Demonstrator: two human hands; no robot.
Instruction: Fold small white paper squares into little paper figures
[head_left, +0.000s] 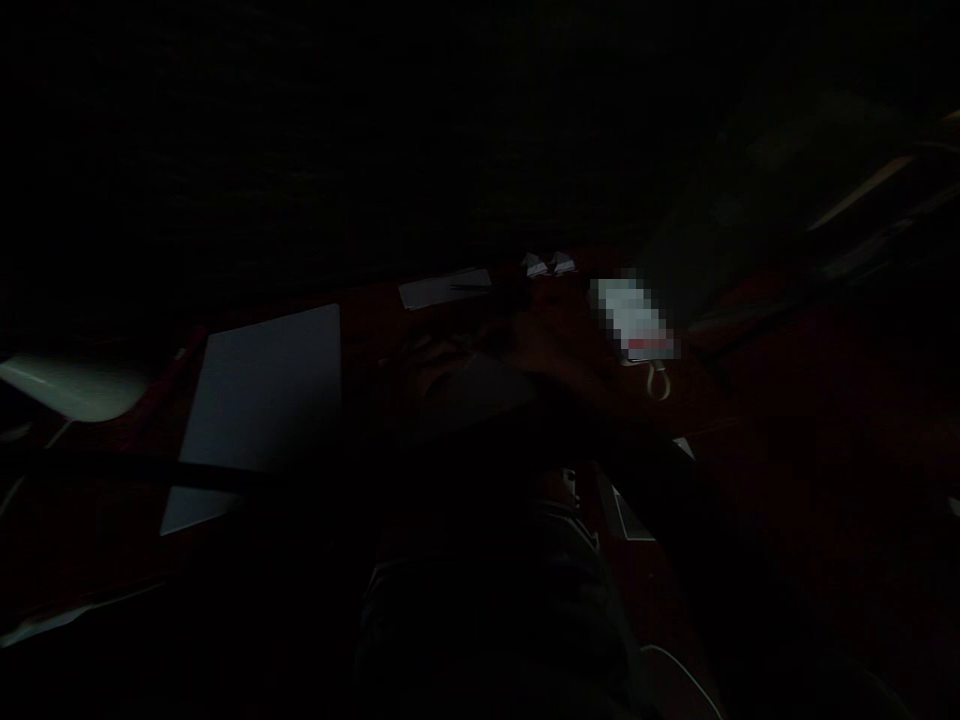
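Observation:
The scene is very dark. Near the middle, a dim, pale piece of paper lies between my two hands. My left hand has its fingers bent at the left side of the paper. From the right, my right hand reaches across, its fingers at the paper's upper edge; their outlines are faint. Just beyond the hands are a pale flat strip with a thin dark item on it and two small folded white paper shapes side by side.
A large pale flat sheet or panel lies to the left on the reddish table. Farther left is a white, rounded lamp-like shade. At right sits a pixelated bright rectangular object with a white loop. A white cable curves at the bottom.

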